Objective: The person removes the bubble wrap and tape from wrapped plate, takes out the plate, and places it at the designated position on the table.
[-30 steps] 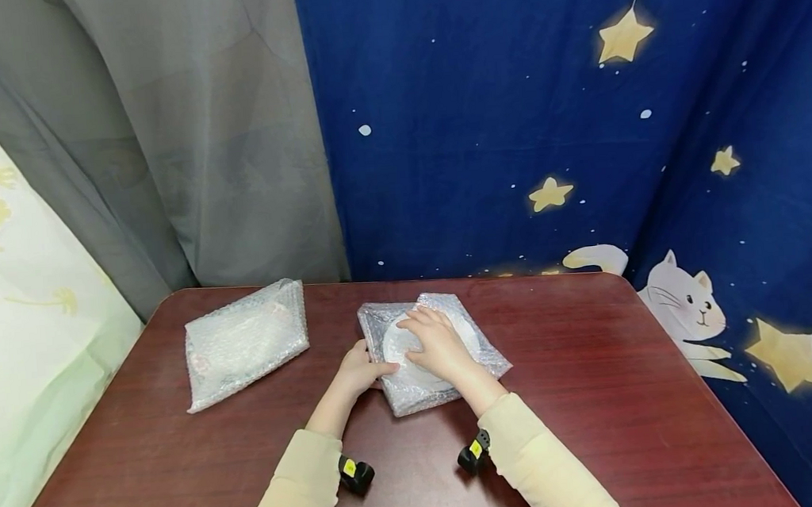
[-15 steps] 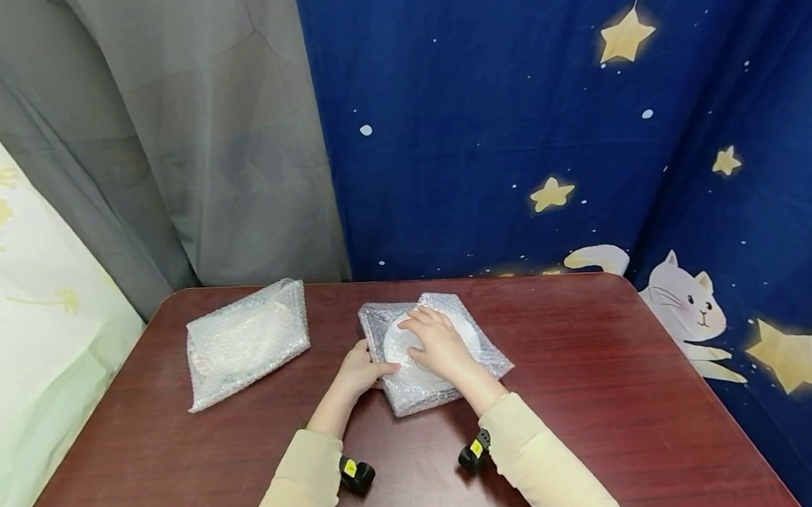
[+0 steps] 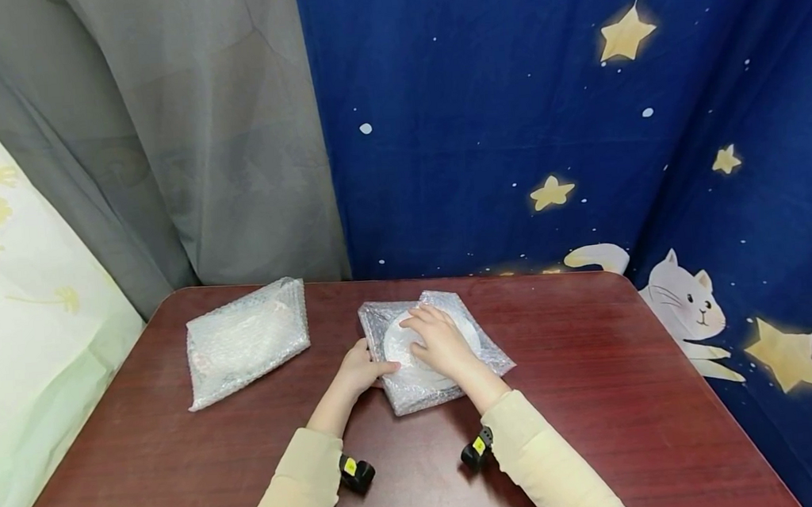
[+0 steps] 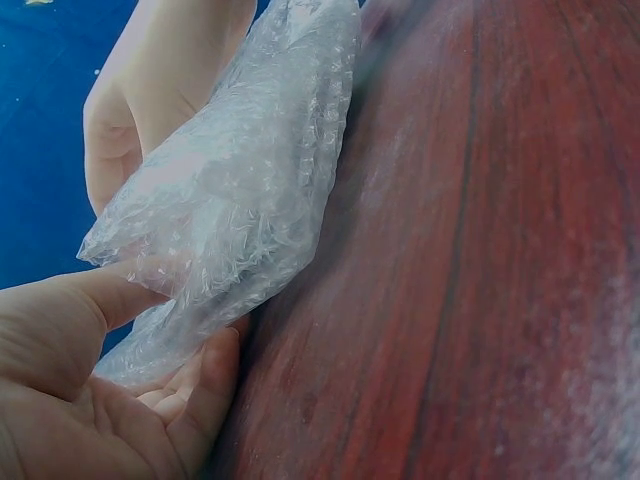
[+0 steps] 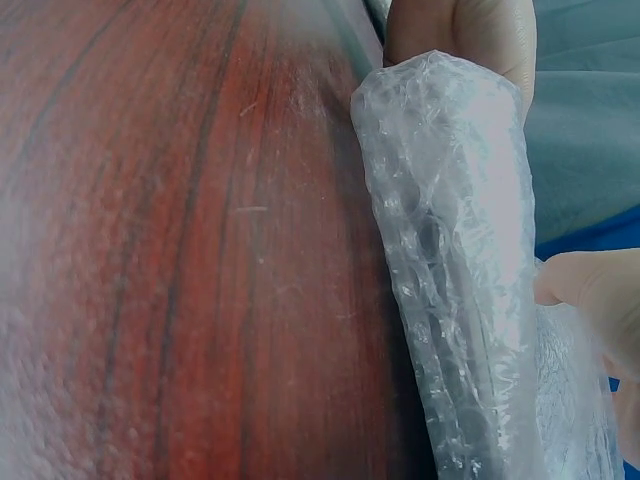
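A round white disc, perhaps a plate, lies on a folded sheet of bubble wrap at the middle of the table. My left hand holds the left edge of the wrap, thumb on top and the other fingers underneath. From the right, my right hand rests over the disc with fingers spread and slightly bent. Seen from the left wrist, the bubble wrap is folded in layers between thumb and fingers. The right wrist view shows its thick near edge; most of the disc is hidden there.
A second bubble-wrapped packet lies on the left of the dark red table. Grey curtain and blue star-patterned curtain hang behind the far edge.
Hardly anything differs: my right hand and forearm have shifted very slightly to the right. The left hand keeps its hold on the wrap.
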A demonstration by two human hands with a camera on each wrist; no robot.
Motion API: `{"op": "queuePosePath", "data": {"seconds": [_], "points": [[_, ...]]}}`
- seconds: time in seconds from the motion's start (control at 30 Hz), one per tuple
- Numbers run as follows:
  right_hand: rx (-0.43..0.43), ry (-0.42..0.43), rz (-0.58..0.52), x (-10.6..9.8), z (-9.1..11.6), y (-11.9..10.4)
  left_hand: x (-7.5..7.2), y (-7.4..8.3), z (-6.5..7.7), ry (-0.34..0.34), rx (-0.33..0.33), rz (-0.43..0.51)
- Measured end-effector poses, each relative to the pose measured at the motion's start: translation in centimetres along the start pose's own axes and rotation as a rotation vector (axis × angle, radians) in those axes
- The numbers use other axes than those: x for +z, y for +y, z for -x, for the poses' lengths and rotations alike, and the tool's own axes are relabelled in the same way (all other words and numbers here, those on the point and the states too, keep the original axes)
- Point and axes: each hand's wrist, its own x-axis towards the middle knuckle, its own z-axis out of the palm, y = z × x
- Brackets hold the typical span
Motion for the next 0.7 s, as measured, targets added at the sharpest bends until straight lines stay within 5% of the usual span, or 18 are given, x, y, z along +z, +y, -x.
{"op": "queuePosePath", "data": {"seconds": [0.7], "points": [[-0.026,0.028,-0.03,-0.44,0.0,0.28,0.0,0.1,0.07,0.006,-0.012,-0.028]]}}
